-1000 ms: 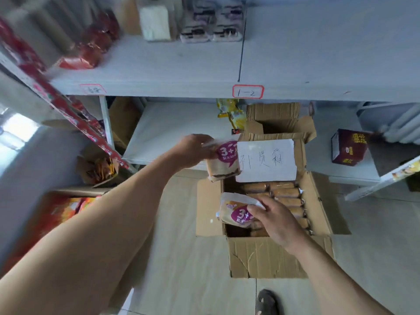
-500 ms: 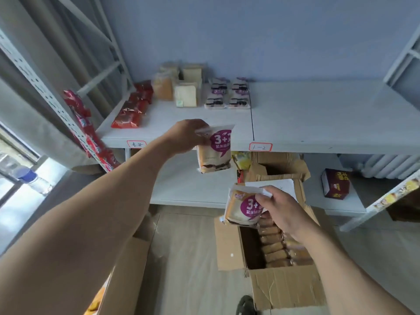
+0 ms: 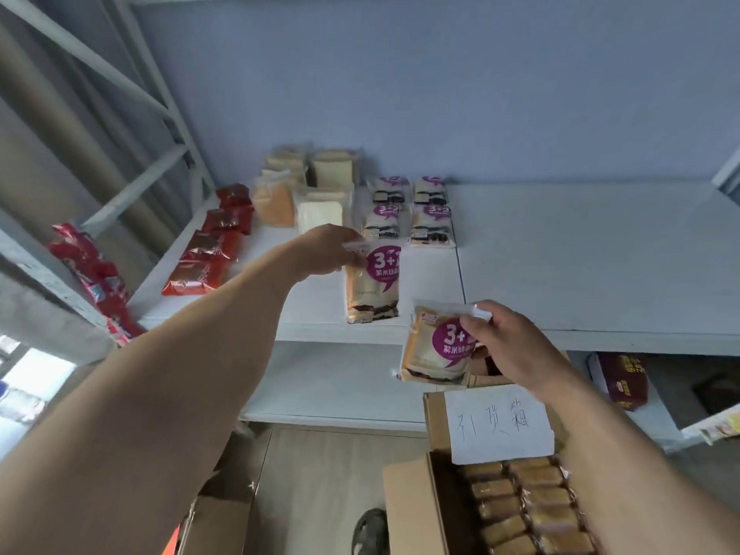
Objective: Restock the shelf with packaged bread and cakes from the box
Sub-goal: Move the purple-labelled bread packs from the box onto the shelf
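left hand (image 3: 324, 250) pinches purple-label bread packet (image 3: 372, 286) | right hand (image 3: 508, 346) grips second packet (image 3: 436, 348) | set upright at white shelf (image 3: 580, 274) front edge, aligned with row

A white metal shelf (image 3: 560, 250) carries the stock, all toward its left end. Along the left edge lies a row of red foil packets (image 3: 200, 262), running from front to back. Behind them, near the back left corner, stand clear-wrapped pale bread loaves (image 3: 316, 194). Just right of these, four purple-labelled cake packets (image 3: 408, 212) sit two by two. A lower white shelf (image 3: 328, 386) holds a dark red carton (image 3: 622, 380) at its right end. On the floor (image 3: 328, 482) stands an open brown cardboard box (image 3: 408, 510).
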